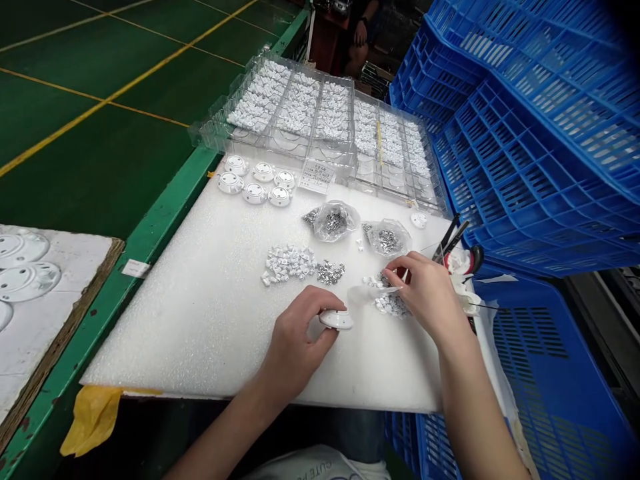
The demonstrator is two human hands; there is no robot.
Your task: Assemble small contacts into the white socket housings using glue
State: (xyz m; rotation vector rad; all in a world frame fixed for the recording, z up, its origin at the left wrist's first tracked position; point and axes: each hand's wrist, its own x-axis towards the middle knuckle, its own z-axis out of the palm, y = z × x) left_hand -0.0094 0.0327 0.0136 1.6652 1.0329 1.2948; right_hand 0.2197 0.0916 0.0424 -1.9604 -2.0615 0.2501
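Left hand (295, 340) grips a white cap (337, 320) lying crosswise — right hand (423, 293) pinches something tiny (393, 289).

Green factory floor (100, 133) w/ yellow lines (100, 105), stacked blue plastic crates (525, 147) on rt, green desk edge (150, 247), seated person (357, 40) far back.

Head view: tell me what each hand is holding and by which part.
The left hand grips a round white plastic housing by its rim. The right hand pinches a thin pale item; what it is cannot be told.
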